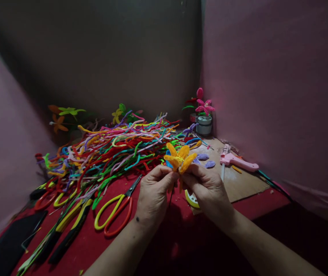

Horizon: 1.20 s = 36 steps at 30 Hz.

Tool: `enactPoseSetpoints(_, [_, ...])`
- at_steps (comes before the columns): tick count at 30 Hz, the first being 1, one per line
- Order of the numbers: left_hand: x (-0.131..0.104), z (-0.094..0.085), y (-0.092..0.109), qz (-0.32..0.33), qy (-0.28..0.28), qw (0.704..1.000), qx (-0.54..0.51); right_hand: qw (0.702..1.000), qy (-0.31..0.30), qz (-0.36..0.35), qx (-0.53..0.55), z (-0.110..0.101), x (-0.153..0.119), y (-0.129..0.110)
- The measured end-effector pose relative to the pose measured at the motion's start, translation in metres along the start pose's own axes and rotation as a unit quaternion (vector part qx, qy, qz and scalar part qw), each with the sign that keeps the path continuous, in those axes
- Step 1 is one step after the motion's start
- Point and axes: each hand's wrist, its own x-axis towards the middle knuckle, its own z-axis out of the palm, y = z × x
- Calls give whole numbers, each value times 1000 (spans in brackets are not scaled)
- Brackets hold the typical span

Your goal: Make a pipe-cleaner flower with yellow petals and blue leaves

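Note:
An orange fuzzy flower [182,152] with a yellow centre is held upright between my two hands, near the middle of the view. My left hand [156,188] pinches its base from the left, thumb and fingers closed. From the right, my right hand [205,188] has its fingers closed on the base too. A thin dark stem hangs below the fingertips. Behind the flower, purple petals [209,164] lie on a brown board [250,184]. A yellow roll [192,199] is partly hidden by my right hand.
Colourful pipe cleaners [109,149] are heaped at the left. Yellow-and-red scissors [117,212] and black-and-yellow pliers [73,226] lie on the red cloth [95,251]. A pink glue gun [240,162] rests on the board. Behind stands a small pot [204,125] with pink flowers [205,106].

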Motion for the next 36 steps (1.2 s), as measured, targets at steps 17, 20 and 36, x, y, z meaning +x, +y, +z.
enactPoseSetpoints(17, [-2,0,4,24,-7,1000,-9,983,-2,119,141,4,9,-9])
enactPoseSetpoints(20, [-3,0,5,42,-8,999,0,970,10,144,195,6,9,-6])
enactPoseSetpoints(36, [5,-3,8,-108,-90,988,-55,928,-18,136,347,7,6,5])
